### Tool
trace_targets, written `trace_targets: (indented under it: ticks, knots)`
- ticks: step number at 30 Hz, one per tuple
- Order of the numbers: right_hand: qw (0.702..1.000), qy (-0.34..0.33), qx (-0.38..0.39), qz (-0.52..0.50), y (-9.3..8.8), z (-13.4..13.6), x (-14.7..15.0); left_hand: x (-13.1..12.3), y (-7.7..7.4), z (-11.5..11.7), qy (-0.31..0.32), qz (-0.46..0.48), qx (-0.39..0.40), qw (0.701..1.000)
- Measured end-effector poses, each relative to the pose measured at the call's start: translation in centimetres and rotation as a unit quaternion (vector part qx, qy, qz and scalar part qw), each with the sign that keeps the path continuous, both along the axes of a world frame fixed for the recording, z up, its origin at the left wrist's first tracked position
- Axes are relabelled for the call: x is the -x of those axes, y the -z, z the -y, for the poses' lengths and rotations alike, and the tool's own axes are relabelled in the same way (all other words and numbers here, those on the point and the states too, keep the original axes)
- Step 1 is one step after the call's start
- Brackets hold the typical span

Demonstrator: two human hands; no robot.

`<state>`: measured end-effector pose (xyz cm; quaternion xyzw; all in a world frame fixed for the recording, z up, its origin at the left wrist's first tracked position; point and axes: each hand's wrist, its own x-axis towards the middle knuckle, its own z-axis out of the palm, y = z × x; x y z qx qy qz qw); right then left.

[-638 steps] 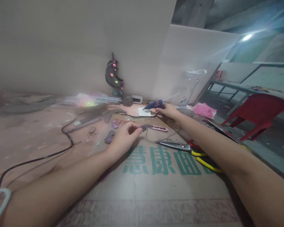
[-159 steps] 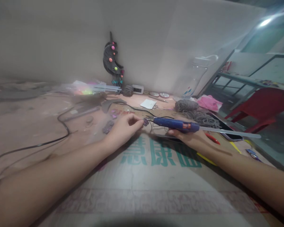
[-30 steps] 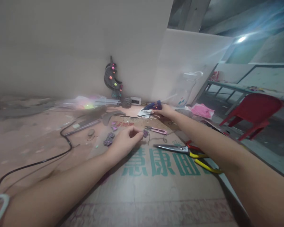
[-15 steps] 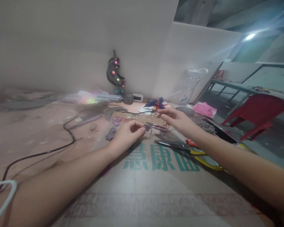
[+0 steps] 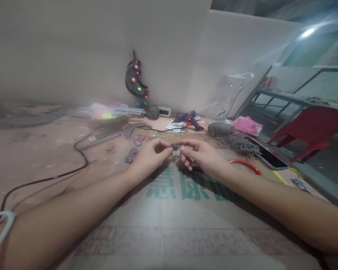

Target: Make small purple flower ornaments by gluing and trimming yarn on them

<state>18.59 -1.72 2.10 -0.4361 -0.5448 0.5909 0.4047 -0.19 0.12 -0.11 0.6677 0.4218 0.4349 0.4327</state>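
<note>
L hand (image 5: 150, 154) and R hand (image 5: 200, 154) each pinch the same small purple piece (image 5: 175, 146) btwn thumb and forefinger, just above the cardboard sheet (image 5: 169, 210). Risk: the piece is tiny, so an uneven pull or slack pinch could drop it into the clutter. With the glue gun (image 5: 187, 119) near, any wet glue on it may foul the fingertips.

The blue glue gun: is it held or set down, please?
Set down: the glue gun rests by the wall, away from left hand and right hand.
</note>
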Motion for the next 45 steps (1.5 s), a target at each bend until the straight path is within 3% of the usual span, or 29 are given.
trace_targets:
  ticks: [5, 20, 27, 45]
  knots:
    - [1.0, -0.006, 0.019, -0.016, 0.5, -0.2, 0.2, -0.1, 0.0, -0.1, 0.023, 0.001, 0.017, 1.0]
    - [1.0, 0.009, -0.027, 0.005, 0.9, 0.4, 0.5, -0.2, 0.4, -0.2, 0.067, 0.015, 0.056, 0.996]
    - [0.996, 0.014, -0.066, 0.054, 1.0, 0.4, 0.5, -0.1, 0.2, -0.1, 0.079, 0.042, 0.038, 0.995]
    - [0.985, 0.014, -0.108, 0.132, 1.2, 0.6, 0.7, 0.1, -0.3, 0.4, 0.058, -0.041, -0.025, 0.997]
